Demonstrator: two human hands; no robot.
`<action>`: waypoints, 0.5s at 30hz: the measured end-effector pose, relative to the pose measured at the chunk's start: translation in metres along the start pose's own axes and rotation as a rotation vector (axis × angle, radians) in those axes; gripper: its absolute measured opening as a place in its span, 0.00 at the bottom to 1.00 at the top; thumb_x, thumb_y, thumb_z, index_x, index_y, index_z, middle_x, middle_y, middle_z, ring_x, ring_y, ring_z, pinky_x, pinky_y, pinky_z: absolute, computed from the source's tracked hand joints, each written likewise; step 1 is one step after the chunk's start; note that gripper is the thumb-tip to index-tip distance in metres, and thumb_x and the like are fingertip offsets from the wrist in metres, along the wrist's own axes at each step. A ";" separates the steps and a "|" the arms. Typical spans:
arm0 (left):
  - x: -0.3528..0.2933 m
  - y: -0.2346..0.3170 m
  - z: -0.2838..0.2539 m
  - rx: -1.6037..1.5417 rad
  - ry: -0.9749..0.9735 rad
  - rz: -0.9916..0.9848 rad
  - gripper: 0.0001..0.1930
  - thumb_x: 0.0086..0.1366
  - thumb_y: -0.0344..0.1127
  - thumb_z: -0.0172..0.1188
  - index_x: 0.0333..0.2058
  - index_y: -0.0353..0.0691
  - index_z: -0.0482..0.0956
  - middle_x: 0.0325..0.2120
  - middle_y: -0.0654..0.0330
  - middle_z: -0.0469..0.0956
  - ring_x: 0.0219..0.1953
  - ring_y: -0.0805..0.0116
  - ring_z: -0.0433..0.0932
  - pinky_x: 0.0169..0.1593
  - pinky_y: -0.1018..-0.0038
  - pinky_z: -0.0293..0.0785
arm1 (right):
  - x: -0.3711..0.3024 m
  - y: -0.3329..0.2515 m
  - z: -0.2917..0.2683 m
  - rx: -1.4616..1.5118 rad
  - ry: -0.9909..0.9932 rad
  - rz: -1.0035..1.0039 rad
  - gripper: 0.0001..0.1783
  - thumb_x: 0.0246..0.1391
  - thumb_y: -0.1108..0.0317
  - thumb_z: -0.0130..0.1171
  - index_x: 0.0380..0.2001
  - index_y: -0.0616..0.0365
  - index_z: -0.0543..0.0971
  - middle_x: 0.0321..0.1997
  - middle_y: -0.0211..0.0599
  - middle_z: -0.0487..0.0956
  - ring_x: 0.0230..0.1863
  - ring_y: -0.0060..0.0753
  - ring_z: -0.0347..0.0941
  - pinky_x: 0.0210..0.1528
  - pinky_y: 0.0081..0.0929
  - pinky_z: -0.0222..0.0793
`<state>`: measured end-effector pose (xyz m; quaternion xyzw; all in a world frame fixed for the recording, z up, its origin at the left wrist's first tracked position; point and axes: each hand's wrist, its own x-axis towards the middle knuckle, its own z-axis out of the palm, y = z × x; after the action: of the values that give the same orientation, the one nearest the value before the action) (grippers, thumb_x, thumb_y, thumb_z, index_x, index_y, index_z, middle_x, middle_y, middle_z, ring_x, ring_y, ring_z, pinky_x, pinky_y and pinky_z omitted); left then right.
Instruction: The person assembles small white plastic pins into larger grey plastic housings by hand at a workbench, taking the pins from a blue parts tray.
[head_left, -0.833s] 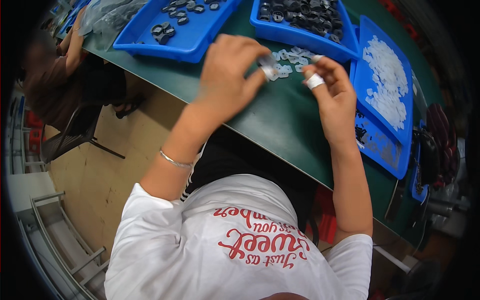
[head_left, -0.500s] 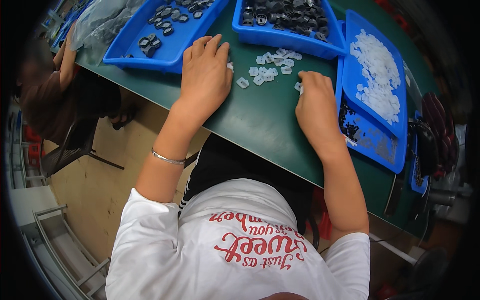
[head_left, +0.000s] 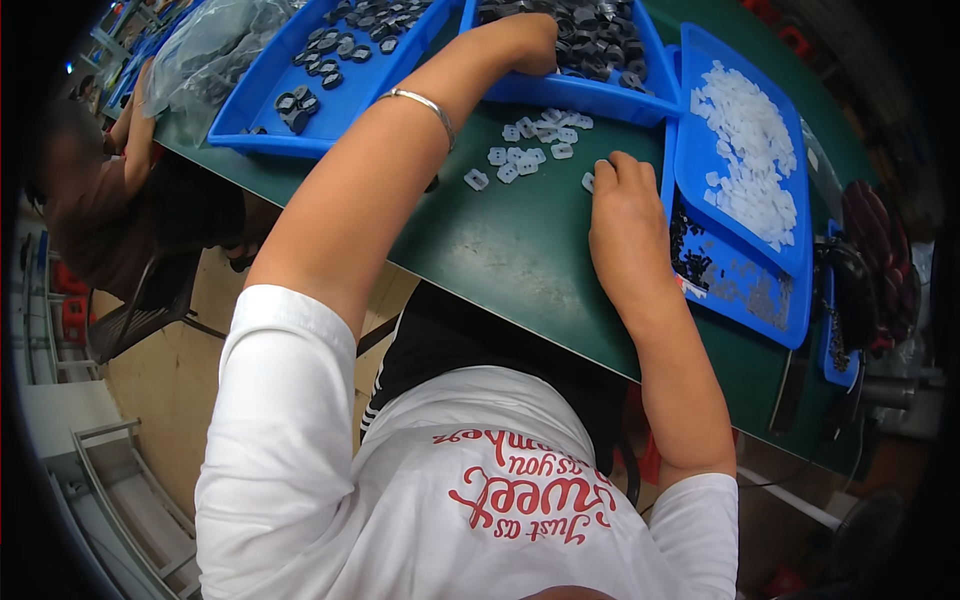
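Note:
My left arm stretches across the table, and my left hand (head_left: pixel 530 42) dips into the middle blue bin (head_left: pixel 590 95), among black round parts (head_left: pixel 600 40). Its fingers are hidden behind the hand and the bin's wall. My right hand (head_left: pixel 628 200) rests low over the green table with its fingers curled together. A small white plastic piece (head_left: pixel 588 181) shows at its thumb and fingertips. Left of that hand lies a loose group of similar white pieces (head_left: pixel 525 160), each with a slot. A small dark object (head_left: pixel 432 184) peeks out beside my left forearm.
At the left, a blue tray (head_left: pixel 270 130) holds spaced-out black parts beside a clear plastic bag (head_left: pixel 205 60). To the right, a blue tray of white pieces (head_left: pixel 745 150) overlaps another with small black and grey bits (head_left: pixel 750 290). Another person (head_left: pixel 85 210) sits far left.
My left hand has left the table by the left tray and reached forward and right into the middle bin. My right hand stays at the same white piece. The view has shifted slightly.

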<state>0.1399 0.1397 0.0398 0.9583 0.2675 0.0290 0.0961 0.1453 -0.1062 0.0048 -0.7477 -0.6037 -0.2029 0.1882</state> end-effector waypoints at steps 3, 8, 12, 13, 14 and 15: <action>0.008 -0.008 0.007 -0.082 -0.011 -0.038 0.11 0.54 0.33 0.64 0.37 0.40 0.84 0.36 0.51 0.82 0.40 0.59 0.80 0.48 0.69 0.73 | 0.000 0.000 -0.001 -0.038 -0.070 -0.009 0.12 0.36 0.84 0.55 0.30 0.68 0.73 0.32 0.47 0.72 0.38 0.45 0.69 0.43 0.34 0.70; 0.000 -0.007 0.007 -0.312 0.002 0.006 0.08 0.54 0.32 0.62 0.33 0.40 0.83 0.31 0.55 0.81 0.35 0.65 0.78 0.45 0.71 0.73 | 0.002 -0.004 -0.005 -0.112 -0.095 0.050 0.11 0.37 0.83 0.56 0.28 0.66 0.72 0.33 0.48 0.71 0.33 0.45 0.69 0.39 0.36 0.71; -0.012 -0.006 -0.005 -0.264 0.087 0.079 0.05 0.53 0.32 0.62 0.27 0.38 0.81 0.25 0.57 0.79 0.32 0.69 0.77 0.41 0.73 0.73 | 0.005 -0.002 -0.007 0.114 0.032 0.111 0.13 0.39 0.85 0.54 0.33 0.67 0.73 0.34 0.45 0.71 0.37 0.47 0.72 0.38 0.36 0.73; -0.015 -0.008 -0.011 -0.264 0.088 0.080 0.05 0.53 0.32 0.62 0.27 0.38 0.81 0.25 0.57 0.79 0.32 0.69 0.77 0.41 0.73 0.73 | 0.006 -0.002 -0.007 0.224 0.069 0.122 0.15 0.41 0.86 0.53 0.36 0.67 0.73 0.36 0.45 0.71 0.39 0.48 0.73 0.38 0.36 0.73; -0.022 -0.009 -0.020 -0.343 0.115 0.081 0.06 0.53 0.31 0.62 0.29 0.37 0.79 0.25 0.58 0.78 0.31 0.70 0.77 0.39 0.74 0.73 | 0.007 -0.002 -0.009 0.224 0.070 0.120 0.15 0.41 0.86 0.53 0.36 0.67 0.73 0.36 0.45 0.71 0.39 0.48 0.73 0.38 0.36 0.73; -0.027 -0.011 -0.026 -0.423 0.140 0.083 0.07 0.53 0.30 0.62 0.31 0.36 0.78 0.25 0.59 0.77 0.31 0.72 0.77 0.38 0.76 0.73 | 0.009 -0.001 -0.010 0.388 0.093 0.137 0.15 0.43 0.86 0.53 0.38 0.67 0.74 0.37 0.44 0.72 0.39 0.44 0.75 0.39 0.33 0.74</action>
<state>0.1085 0.1390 0.0633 0.9226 0.2216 0.1547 0.2751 0.1453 -0.1044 0.0183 -0.7263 -0.5700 -0.1038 0.3698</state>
